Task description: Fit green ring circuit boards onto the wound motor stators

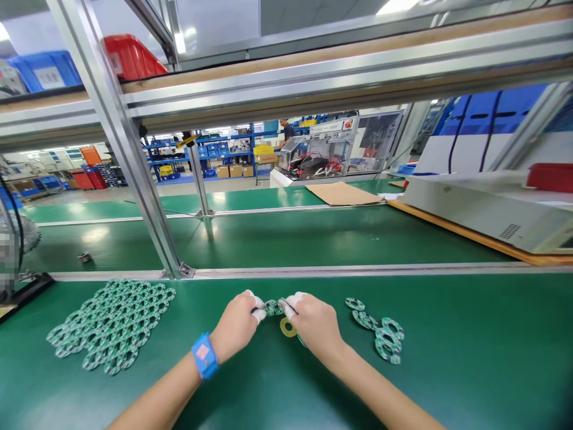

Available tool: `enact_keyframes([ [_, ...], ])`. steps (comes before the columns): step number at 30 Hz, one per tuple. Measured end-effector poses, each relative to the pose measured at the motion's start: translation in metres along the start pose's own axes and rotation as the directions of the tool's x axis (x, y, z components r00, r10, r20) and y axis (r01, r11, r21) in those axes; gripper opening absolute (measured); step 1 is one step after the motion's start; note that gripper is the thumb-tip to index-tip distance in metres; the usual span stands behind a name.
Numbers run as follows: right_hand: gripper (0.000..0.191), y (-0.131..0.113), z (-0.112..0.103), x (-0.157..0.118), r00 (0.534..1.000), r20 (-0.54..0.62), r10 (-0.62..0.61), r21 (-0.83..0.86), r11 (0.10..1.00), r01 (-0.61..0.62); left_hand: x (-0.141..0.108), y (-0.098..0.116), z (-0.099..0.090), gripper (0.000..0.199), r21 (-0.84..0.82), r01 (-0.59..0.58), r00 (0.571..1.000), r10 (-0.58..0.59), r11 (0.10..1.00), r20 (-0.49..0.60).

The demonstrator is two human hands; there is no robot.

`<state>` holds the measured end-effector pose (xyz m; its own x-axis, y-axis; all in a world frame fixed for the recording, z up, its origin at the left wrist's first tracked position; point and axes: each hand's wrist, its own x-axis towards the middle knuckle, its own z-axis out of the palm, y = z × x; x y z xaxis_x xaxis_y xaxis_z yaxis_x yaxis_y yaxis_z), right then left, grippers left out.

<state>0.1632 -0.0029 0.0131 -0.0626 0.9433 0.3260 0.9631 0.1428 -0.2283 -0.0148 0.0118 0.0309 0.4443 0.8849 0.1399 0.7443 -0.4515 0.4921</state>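
My left hand (237, 321) and my right hand (316, 325) are close together over the green bench. Between them they pinch a small joined piece of green ring-shaped circuit boards (272, 308), one end in each hand. White finger cots cover the gripping fingertips, and a blue wrist strap (205, 356) circles my left wrist. A yellowish ring (287, 327) is just below the held piece, beside my right hand. Part of another green ring (301, 341) shows under that hand; the rest is hidden.
Many connected ring boards (119, 325) form a sheet at the left. Several ring boards (387, 344) lie at the right. An aluminium post (134, 149) and rail (313, 272) stand beyond my hands. Further back are brown cardboard (344, 193) and a grey machine housing (474, 206).
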Motion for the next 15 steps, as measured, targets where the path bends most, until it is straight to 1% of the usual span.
enact_keyframes([
  [2, 0.029, 0.002, 0.0, -0.001, 1.0, 0.009, 0.017, -0.02, 1.0, -0.016, -0.001, 0.001, 0.003, 0.015, -0.01, -0.007, 1.0, 0.007, 1.0, 0.01],
  [4, 0.024, 0.005, -0.001, 0.0, 1.0, 0.018, -0.009, 0.02, 1.0, 0.009, -0.001, 0.0, 0.006, 0.013, -0.035, -0.039, 0.999, 0.04, 0.999, 0.02],
  [6, 0.026, 0.007, -0.003, 0.002, 0.998, 0.037, -0.048, 0.113, 0.993, 0.044, -0.001, -0.002, 0.009, 0.013, -0.05, -0.061, 0.998, 0.062, 0.997, 0.015],
  [9, 0.031, 0.007, -0.004, 0.004, 0.995, 0.054, -0.086, 0.289, 0.955, 0.067, 0.0, -0.002, 0.011, 0.013, -0.038, -0.067, 0.998, 0.067, 0.997, 0.003],
  [10, 0.031, 0.006, -0.003, 0.004, 0.994, 0.049, -0.099, 0.315, 0.946, 0.079, 0.001, -0.002, 0.011, 0.013, -0.027, -0.07, 0.997, 0.07, 0.997, 0.009],
  [11, 0.029, 0.005, -0.001, 0.004, 0.992, 0.038, -0.116, 0.307, 0.947, 0.099, 0.001, -0.002, 0.012, 0.014, -0.015, -0.074, 0.997, 0.074, 0.997, 0.019],
  [12, 0.027, 0.004, 0.0, 0.003, 0.99, 0.02, -0.14, 0.265, 0.956, 0.13, 0.002, -0.003, 0.012, 0.015, -0.001, -0.076, 0.997, 0.076, 0.997, 0.03],
  [13, 0.025, 0.003, 0.002, 0.001, 0.986, -0.012, -0.163, 0.192, 0.968, 0.163, 0.002, -0.003, 0.012, 0.016, 0.011, -0.075, 0.996, 0.074, 0.997, 0.04],
  [15, 0.025, -0.001, 0.007, -0.005, 0.972, -0.111, -0.207, 0.01, 0.978, 0.209, 0.002, -0.002, 0.014, 0.017, 0.032, -0.059, 0.997, 0.057, 0.998, 0.055],
])
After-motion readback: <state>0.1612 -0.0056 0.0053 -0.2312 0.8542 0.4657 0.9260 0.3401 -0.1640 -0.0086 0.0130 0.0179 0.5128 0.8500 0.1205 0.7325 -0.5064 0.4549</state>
